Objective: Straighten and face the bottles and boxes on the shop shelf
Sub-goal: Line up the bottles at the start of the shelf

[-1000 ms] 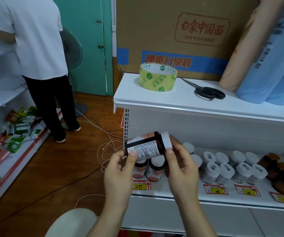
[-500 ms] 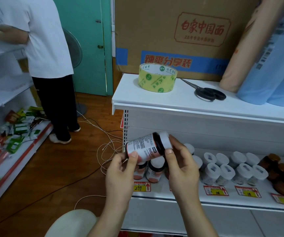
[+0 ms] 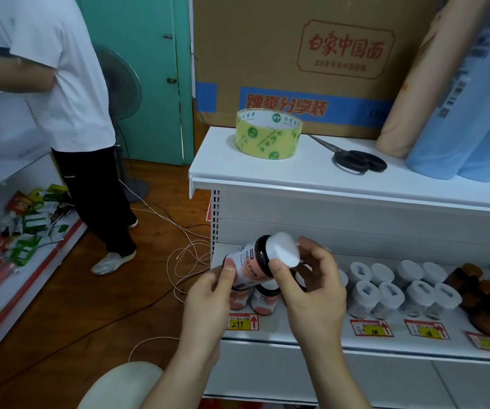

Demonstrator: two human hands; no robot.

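Far left: we are seeing a low side shelf (image 3: 40,261) carrying a loose heap of snack packets (image 3: 28,222), too jumbled to count. One bystander (image 3: 60,93) in a white top and dark trousers is standing beside it, with one pedestal fan (image 3: 119,81) standing behind against a teal door (image 3: 149,69). Thin cables (image 3: 179,255) are trailing in loops across the wooden floor.

Centre: we are holding one dark bottle (image 3: 252,264) with a pink-and-white label and white cap, tilted with the cap pointing up and to the right, in front of the shop shelf (image 3: 311,335) and raised off it. Our left hand (image 3: 208,299) is gripping the bottle's base end, thumb lying on the label; our right hand (image 3: 311,293) is gripping the cap end, thumb on the neck. Two matching pink-label bottles (image 3: 264,299) are standing upright on the shelf just behind our hands, which are covering part of them.

Above: the top shelf board (image 3: 267,175) is carrying one roll of yellow tape (image 3: 269,134), one pair of black scissors (image 3: 356,160), one large cardboard box (image 3: 297,54) and several paper rolls (image 3: 459,98) leaning at the right.

Right: white-capped jars (image 3: 391,293) are standing in two rows; we are counting about nine visible. Brown jars (image 3: 486,302) are crowding the far end, number unclear. Four price tags (image 3: 242,321) are showing along the shelf's front edge.
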